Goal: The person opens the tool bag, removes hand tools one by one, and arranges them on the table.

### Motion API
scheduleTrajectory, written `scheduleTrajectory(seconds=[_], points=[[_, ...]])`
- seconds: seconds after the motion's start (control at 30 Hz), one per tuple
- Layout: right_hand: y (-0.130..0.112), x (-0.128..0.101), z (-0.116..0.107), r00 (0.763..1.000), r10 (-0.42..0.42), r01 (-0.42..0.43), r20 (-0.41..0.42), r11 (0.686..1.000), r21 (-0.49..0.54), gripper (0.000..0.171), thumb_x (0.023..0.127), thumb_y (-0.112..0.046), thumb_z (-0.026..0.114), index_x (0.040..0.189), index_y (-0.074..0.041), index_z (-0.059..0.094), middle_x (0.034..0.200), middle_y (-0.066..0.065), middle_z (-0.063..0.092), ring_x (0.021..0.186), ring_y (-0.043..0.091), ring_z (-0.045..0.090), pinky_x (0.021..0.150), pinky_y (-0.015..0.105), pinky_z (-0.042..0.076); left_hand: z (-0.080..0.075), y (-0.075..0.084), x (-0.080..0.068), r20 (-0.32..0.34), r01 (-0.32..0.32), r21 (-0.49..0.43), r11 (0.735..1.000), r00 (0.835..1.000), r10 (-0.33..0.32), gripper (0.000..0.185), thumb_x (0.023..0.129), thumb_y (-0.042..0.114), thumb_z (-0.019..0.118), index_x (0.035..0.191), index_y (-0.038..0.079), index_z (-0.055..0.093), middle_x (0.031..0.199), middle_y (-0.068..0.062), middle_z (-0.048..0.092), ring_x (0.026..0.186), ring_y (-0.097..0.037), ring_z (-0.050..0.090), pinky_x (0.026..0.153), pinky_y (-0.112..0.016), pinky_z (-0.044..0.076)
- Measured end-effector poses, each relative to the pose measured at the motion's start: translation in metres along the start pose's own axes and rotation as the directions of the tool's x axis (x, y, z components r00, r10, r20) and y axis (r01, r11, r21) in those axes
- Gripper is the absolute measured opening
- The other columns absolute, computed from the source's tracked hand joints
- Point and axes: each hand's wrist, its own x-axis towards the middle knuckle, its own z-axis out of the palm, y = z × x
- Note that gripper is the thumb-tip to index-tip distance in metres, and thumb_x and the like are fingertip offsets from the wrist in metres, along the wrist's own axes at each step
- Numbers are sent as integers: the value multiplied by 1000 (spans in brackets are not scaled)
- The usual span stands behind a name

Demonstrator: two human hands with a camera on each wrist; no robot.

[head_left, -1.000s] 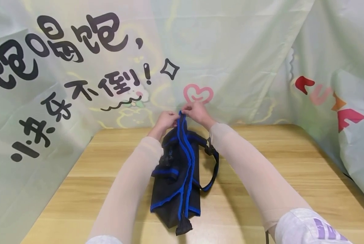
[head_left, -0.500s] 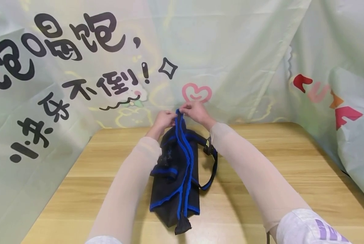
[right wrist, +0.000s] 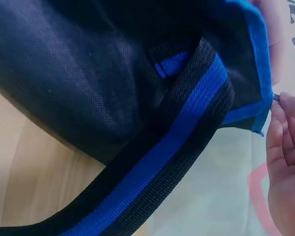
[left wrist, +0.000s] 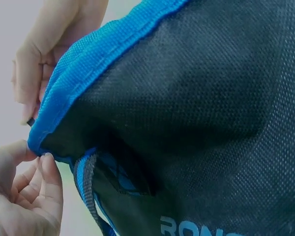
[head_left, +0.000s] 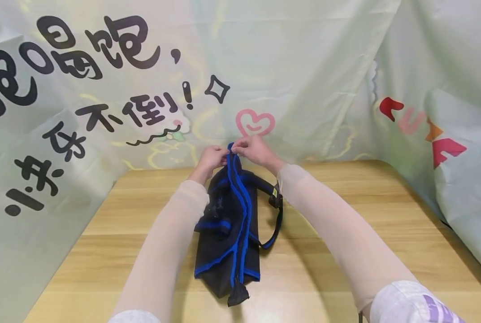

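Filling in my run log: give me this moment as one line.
left hand: pinches bag's far blue edge | right hand: pinches same end | bag: black, blue trim, on wooden table | strap: loose beside bag

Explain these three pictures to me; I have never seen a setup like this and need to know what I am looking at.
No machine here: a person works with two bare hands. One picture comes from a camera on the head, looking down; the other two come from cameras on each wrist, close up. On the wooden table lies a black bag with blue trim and a strap. The left hand and right hand both pinch the bag's blue-edged far end. Behind hangs a printed curtain.
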Motion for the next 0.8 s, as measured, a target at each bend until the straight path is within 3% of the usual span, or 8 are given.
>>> scheduleTrajectory(seconds=[0.23, 0.4, 0.53, 0.8], points=[[-8, -8, 1, 996, -74, 77, 40, 995, -59, 17, 94, -22, 67, 100, -9, 75, 92, 2, 73, 85, 20, 64, 76, 31, 53, -5, 0, -1, 6, 5, -10, 1000, 1000, -5, 25, 98, 11, 57, 112, -10, 64, 83, -9, 61, 67, -14, 61, 76, -27, 57], [-12, -20, 4, 993, -78, 82, 86, 996, -46, 15, 94, -22, 67, 97, -10, 75, 88, 0, 72, 86, 27, 66, 75, 30, 52, -9, 3, -3, 13, 8, 11, 1000, 1000, -8, 25, 98, 10, 57, 112, -9, 64, 83, -8, 62, 67, -13, 61, 83, -33, 56], [-15, -28, 6, 988, -124, 128, 96, 991, -45, 12, 93, -20, 68, 95, -10, 75, 83, -1, 71, 78, 22, 63, 71, 28, 51, -12, 4, -4, 12, 3, 46, 999, 1000, -4, 25, 98, 12, 58, 111, -8, 65, 85, -8, 61, 67, -13, 60, 88, -37, 55], [-21, -49, 8, 972, -198, 209, 129, 975, -80, 11, 94, -19, 68, 95, -11, 75, 85, -5, 72, 79, 11, 64, 77, 28, 51, -17, 4, -3, 6, -14, 111, 994, 1000, 13, 24, 97, 14, 61, 110, -5, 67, 90, -11, 61, 71, -16, 59, 75, -26, 57]])
